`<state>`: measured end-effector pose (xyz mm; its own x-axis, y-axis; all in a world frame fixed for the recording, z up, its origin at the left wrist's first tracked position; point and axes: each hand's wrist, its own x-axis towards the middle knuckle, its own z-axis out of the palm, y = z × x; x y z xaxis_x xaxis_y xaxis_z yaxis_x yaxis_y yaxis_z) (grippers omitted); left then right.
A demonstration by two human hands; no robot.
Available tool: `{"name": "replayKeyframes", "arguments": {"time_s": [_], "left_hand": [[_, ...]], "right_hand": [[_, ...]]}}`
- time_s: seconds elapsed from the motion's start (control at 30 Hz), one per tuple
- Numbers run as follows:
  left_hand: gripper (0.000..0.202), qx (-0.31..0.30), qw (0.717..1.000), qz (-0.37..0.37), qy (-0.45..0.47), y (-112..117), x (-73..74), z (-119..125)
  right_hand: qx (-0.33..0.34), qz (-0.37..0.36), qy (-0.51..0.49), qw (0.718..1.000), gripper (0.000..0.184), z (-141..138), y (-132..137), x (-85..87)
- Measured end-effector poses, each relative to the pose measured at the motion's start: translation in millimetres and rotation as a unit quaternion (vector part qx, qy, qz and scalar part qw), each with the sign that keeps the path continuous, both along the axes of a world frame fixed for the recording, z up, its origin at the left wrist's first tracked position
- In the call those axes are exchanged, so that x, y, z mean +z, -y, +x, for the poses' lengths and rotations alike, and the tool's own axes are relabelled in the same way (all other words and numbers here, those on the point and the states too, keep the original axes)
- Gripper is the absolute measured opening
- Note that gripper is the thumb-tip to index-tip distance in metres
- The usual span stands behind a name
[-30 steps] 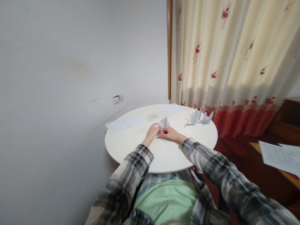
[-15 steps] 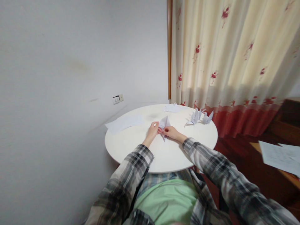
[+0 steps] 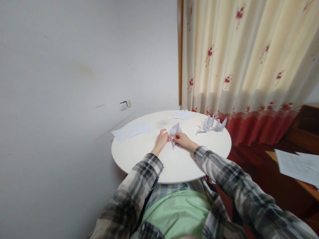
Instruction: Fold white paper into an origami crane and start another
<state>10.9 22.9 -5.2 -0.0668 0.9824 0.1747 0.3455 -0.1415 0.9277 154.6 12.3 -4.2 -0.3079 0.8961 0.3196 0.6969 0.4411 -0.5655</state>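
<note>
A partly folded piece of white paper (image 3: 175, 129) stands up in a point over the middle of the round white table (image 3: 174, 162). My left hand (image 3: 162, 137) pinches its left side with curled fingers. From the right, my right hand (image 3: 181, 139) grips the lower edge, fingers closed on the fold. Both wrists rest on the tabletop in plaid sleeves.
Two finished paper cranes (image 3: 212, 124) stand at the table's back right. A flat white sheet (image 3: 132, 130) lies at the left edge, and crumpled paper (image 3: 183, 114) at the far edge. A flowered curtain (image 3: 246, 66) hangs behind. Printed sheets (image 3: 296, 165) lie on a wooden surface at the right.
The folded paper has turned slightly and its point has shifted a little to the right. Both hands have kept their pinch and barely moved.
</note>
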Motion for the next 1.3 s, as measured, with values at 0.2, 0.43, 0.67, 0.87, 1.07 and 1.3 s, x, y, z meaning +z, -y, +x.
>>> {"name": "replayKeyframes", "arguments": {"time_s": [0.2, 0.43, 0.67, 0.87, 1.07, 1.3], "left_hand": [[0.034, -0.061, 0.994, 0.027, -0.082, 5, -4.5, 1], [0.023, -0.102, 0.953, 0.122, -0.257, 15, -5.5, 3], [0.008, -0.082, 0.912, 0.101, -0.389, 29, 7.0, 6], [0.008, -0.096, 0.902, 0.128, -0.400, 26, 4.4, 4], [0.007, -0.095, 0.904, 0.130, -0.396, 25, 4.0, 3], [0.004, -0.108, 0.909, 0.121, -0.384, 25, 4.5, 1]], "right_hand": [[-0.085, 0.011, 0.011, 0.996, 0.014, 4, -9, -5.2], [-0.103, 0.013, -0.001, 0.995, 0.016, 5, -7, -4.2], [-0.101, 0.014, 0.006, 0.995, 0.017, 4, -4, -1.5], [-0.103, 0.011, 0.004, 0.995, 0.016, 4, -2, 0.0], [-0.104, 0.014, 0.010, 0.994, 0.017, 4, -5, -1.6], [-0.106, 0.012, 0.008, 0.994, 0.016, 4, -5, -1.8]]}}
